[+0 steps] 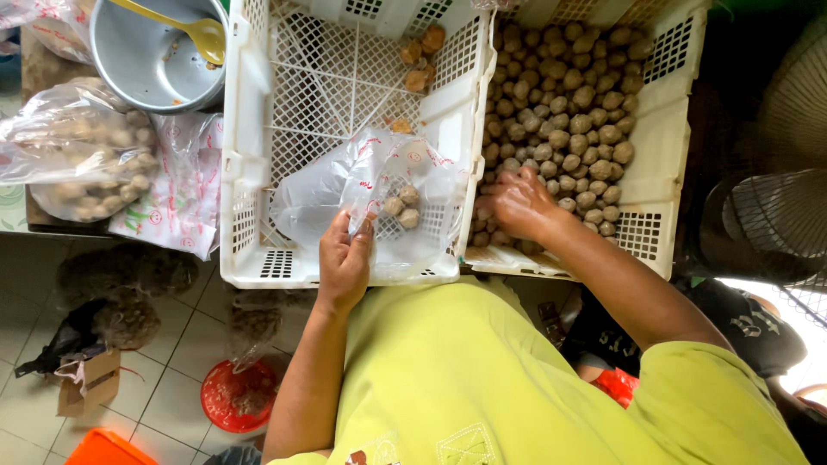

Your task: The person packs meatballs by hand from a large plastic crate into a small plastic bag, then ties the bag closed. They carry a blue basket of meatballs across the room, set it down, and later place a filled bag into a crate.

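— Start at the fingers. What has the left hand [343,258] got?

— Its fingers are pinched shut on the edge of a clear plastic bag [370,194], holding the mouth up. The bag sags inside the left white crate [250,155], and a few round brown balls [401,207] lie at its bottom.

— And the right hand [517,205]?

— It is down in the right white crate [659,164], fingers curled into the heap of brown balls [560,95]. The fingertips are buried among them, so I cannot tell whether it grips any or how tightly it is closed.

— How do the two crates sit?

— Side by side, walls touching. The right one is nearly full; the left holds the bag and a few orange-brown pieces [419,56] at its far corner.

— Further out?

— Left of the crates, a metal pot [151,60] with a yellow ladle [185,26] resting in it, and in front of that, filled plastic bags [86,155] of the same balls on a table. Below, on the tiled floor, a red bowl [233,396] and a small cardboard box [90,383]. The person wears a yellow-green shirt [482,379].
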Motion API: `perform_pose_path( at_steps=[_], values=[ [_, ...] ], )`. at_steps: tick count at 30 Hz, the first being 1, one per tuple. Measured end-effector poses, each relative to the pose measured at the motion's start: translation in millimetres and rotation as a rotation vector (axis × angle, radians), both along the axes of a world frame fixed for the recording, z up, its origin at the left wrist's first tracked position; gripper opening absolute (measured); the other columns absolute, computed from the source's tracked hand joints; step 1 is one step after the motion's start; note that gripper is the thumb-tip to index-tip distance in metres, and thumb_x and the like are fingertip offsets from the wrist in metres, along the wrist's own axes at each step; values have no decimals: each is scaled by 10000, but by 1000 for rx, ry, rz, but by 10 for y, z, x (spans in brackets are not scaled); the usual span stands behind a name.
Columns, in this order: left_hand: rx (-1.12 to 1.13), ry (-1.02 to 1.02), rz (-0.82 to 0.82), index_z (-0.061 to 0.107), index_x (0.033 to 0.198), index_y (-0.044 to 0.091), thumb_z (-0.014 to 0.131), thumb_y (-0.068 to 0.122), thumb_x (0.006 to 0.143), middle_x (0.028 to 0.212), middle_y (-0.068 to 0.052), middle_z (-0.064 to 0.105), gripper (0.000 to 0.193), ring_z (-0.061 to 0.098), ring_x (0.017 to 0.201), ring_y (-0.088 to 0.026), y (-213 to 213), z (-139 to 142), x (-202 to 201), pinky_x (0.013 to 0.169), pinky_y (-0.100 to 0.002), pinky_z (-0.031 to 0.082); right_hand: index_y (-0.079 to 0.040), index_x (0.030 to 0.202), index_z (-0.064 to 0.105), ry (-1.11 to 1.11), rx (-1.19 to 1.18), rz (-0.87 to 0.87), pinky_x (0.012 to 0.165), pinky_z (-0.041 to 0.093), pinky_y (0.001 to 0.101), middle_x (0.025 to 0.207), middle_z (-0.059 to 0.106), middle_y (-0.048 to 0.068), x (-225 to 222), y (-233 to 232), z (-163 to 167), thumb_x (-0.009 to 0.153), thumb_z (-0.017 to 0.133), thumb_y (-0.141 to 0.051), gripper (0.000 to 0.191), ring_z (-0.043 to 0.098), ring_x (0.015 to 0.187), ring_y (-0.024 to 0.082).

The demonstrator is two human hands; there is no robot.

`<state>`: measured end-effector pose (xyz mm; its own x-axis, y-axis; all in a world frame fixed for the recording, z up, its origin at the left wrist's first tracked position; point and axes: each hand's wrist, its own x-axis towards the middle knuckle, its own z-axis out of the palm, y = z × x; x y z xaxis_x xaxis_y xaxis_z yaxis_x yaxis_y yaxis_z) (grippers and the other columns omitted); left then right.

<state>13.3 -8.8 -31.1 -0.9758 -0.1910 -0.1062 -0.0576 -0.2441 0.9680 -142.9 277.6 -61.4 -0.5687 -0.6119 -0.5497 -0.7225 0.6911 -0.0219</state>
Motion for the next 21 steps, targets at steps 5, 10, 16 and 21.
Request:
perform_pose_path(
  at_steps=[5, 10, 16, 21],
  values=[
    [14, -7, 13, 606, 1217, 20, 552, 120, 1085, 849, 77, 539, 174, 422, 685, 7, -15, -37, 52, 588, -188, 327, -139, 1319, 668, 308, -400, -328, 992, 493, 478, 1276, 695, 111, -209, 528, 108, 955, 707, -331, 413, 639, 1141, 313],
    [2, -46, 28, 624, 1206, 20, 565, 126, 1084, 835, 75, 540, 172, 423, 676, 5, -6, -56, 78, 582, -182, 322, -209, 1277, 688, -309, -32, -454, 1024, 527, 440, 1273, 718, 91, 44, 884, 95, 918, 710, -389, 402, 687, 1145, 279],
    [-17, -59, 37, 613, 1211, 21, 555, 120, 1089, 863, 63, 560, 167, 455, 708, -2, -13, -43, 81, 617, -182, 352, -244, 1380, 596, -452, -23, -348, 1042, 478, 485, 1322, 650, 141, 350, 738, -49, 981, 546, -441, 447, 615, 1206, 356],
    [-56, -111, 27, 611, 1194, 27, 533, 117, 1082, 811, 64, 531, 164, 414, 653, -4, -11, 12, 56, 574, -187, 318, -232, 1368, 560, -587, 45, -364, 1006, 509, 479, 1327, 669, 115, 218, 730, 84, 979, 541, -430, 437, 646, 1192, 326]
  ],
)
